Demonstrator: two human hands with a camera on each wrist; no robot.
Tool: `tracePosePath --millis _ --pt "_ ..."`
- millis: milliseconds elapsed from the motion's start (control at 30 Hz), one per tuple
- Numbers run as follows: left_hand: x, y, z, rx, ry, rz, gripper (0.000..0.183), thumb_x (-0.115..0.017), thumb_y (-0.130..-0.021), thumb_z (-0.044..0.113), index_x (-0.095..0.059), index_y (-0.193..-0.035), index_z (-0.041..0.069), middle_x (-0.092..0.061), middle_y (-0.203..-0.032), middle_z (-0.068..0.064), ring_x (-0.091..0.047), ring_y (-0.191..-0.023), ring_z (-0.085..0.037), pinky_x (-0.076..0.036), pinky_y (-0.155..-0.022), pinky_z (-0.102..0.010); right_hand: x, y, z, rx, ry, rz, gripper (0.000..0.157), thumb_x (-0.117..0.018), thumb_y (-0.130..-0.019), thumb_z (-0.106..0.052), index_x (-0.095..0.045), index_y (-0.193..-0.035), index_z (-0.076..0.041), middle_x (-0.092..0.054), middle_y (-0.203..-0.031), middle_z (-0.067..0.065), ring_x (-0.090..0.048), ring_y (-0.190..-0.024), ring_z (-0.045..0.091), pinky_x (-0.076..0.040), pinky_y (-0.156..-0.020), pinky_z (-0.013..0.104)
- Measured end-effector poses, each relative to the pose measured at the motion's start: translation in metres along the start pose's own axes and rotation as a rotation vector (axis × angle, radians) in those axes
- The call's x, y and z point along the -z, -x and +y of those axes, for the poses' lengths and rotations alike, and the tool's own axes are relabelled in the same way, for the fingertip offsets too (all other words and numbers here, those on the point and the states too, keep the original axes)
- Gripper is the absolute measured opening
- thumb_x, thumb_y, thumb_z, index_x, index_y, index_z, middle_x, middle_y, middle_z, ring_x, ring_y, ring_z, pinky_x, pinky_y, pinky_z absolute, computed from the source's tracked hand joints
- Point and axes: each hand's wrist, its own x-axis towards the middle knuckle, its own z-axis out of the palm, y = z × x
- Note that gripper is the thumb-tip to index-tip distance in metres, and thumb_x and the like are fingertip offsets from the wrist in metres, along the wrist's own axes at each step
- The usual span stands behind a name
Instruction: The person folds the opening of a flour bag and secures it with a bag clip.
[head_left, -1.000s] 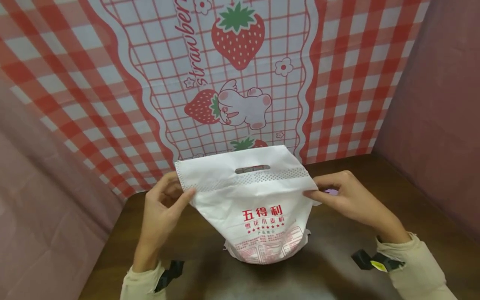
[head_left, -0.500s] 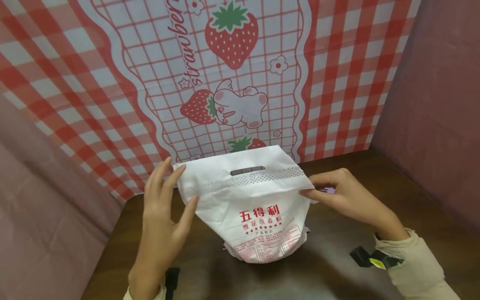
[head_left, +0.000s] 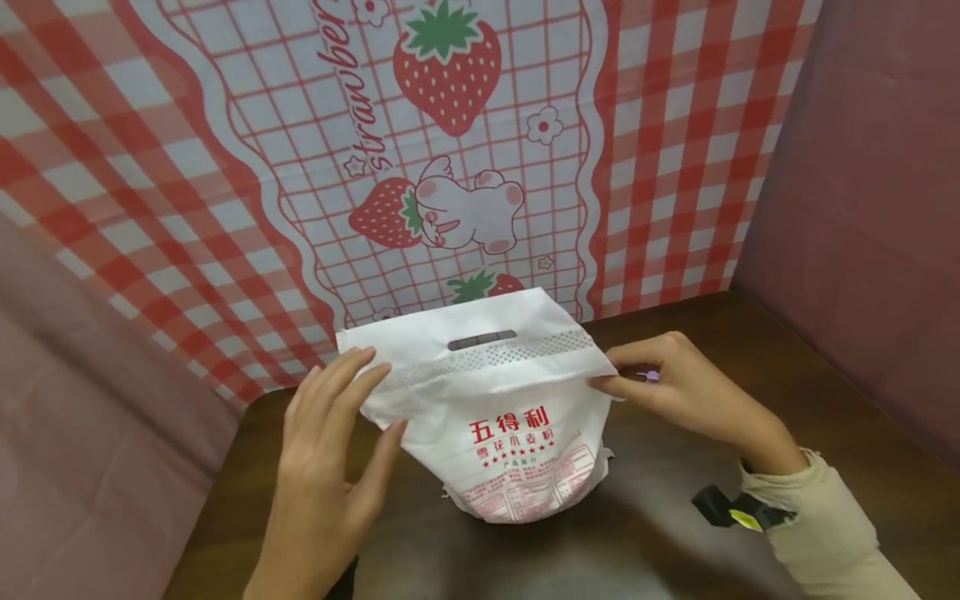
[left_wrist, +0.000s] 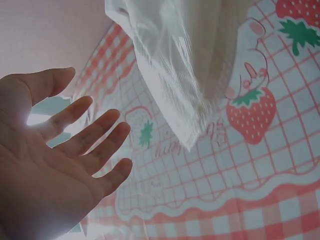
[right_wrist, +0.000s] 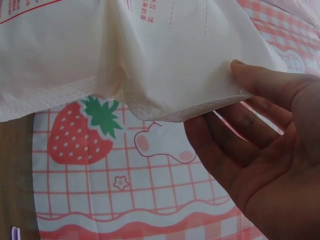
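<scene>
A white fabric flour bag (head_left: 517, 417) with red lettering stands on the table in the head view, its upper band with a cut-out handle slot folded flat. My right hand (head_left: 693, 392) pinches the bag's upper right edge between thumb and fingers; the right wrist view shows the thumb (right_wrist: 265, 80) on the cloth and the fingers behind it. Beside the upper left edge is my left hand (head_left: 330, 467), its fingers spread and holding nothing. In the left wrist view that hand (left_wrist: 65, 155) is apart from the hanging corner of the bag (left_wrist: 170, 75).
The brown wooden table (head_left: 660, 517) carries the bag. Behind it hangs a red-and-white checked cloth (head_left: 675, 167) printed with strawberries. Pinkish drapes (head_left: 90, 417) close off both sides. A small purple item (head_left: 651, 376) shows behind the right hand.
My left hand has let go of the bag's left edge and its fingers have spread. The right hand keeps its pinch. The whole scene has shifted slightly left in the head view.
</scene>
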Motion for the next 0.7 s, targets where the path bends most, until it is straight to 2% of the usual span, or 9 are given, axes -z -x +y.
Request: tracePosePath --millis 167,267,367,500,633,700 --pt "-0.014 -0.013 0.002 -0.028 0.043 -0.054 0.04 -0.055 -0.102 0.031 -0.062 -0.127 0.002 -0.057 -0.136 -0.017 -0.049 -0.13 -0.035 -0.027 -0.113 -0.056 0.0 -0.001 -0.001 0.0 0.01 0.0 0.014 -0.076 -0.089 -0.02 -0.077 -0.102 -0.025 -0.071 -0.089 -0.015 -0.061 -0.071 0.006 -0.053 -0.062 0.023" --pt "-0.026 -0.025 0.0 -0.054 0.038 -0.132 0.039 -0.064 -0.097 0.024 -0.06 -0.129 0.003 -0.054 -0.14 -0.016 -0.046 -0.133 -0.033 -0.026 -0.114 -0.056 0.0 -0.001 -0.001 0.003 0.02 0.006 0.014 -0.076 -0.089 -0.018 -0.077 -0.101 -0.024 -0.071 -0.088 -0.015 -0.061 -0.071 0.006 -0.053 -0.062 0.022" --pt "-0.039 -0.037 -0.001 -0.067 0.009 -0.229 0.048 -0.069 -0.093 0.02 -0.054 -0.136 0.005 -0.048 -0.146 -0.016 -0.041 -0.138 -0.03 -0.022 -0.117 -0.052 -0.001 -0.001 0.0 0.003 0.017 0.007 0.014 -0.075 -0.09 -0.017 -0.077 -0.102 -0.023 -0.072 -0.088 -0.014 -0.061 -0.071 0.005 -0.052 -0.063 0.022" --pt "-0.059 -0.051 0.001 -0.056 -0.052 -0.308 0.055 -0.064 -0.097 0.027 -0.046 -0.146 0.008 -0.044 -0.15 -0.015 -0.035 -0.143 -0.03 -0.016 -0.119 -0.054 -0.001 -0.001 -0.001 0.007 0.018 0.008 0.014 -0.075 -0.09 -0.017 -0.077 -0.102 -0.024 -0.072 -0.089 -0.014 -0.062 -0.072 0.005 -0.052 -0.063 0.021" --pt "-0.076 -0.059 0.003 -0.041 -0.131 -0.314 0.054 -0.058 -0.101 0.03 -0.042 -0.148 0.009 -0.054 -0.132 -0.013 -0.045 -0.13 -0.03 -0.017 -0.117 -0.058 0.0 -0.001 -0.002 0.016 0.031 0.011 0.013 -0.075 -0.09 -0.017 -0.077 -0.099 -0.026 -0.071 -0.087 -0.016 -0.06 -0.071 0.004 -0.05 -0.062 0.02" --pt "-0.081 -0.061 0.002 -0.05 -0.161 -0.297 0.049 -0.059 -0.101 0.03 -0.047 -0.142 0.007 -0.056 -0.117 -0.012 -0.05 -0.117 -0.029 -0.023 -0.113 -0.056 -0.001 -0.001 -0.002 0.02 0.038 0.005 0.013 -0.075 -0.089 -0.018 -0.076 -0.098 -0.027 -0.07 -0.086 -0.016 -0.06 -0.071 0.004 -0.05 -0.062 0.021"
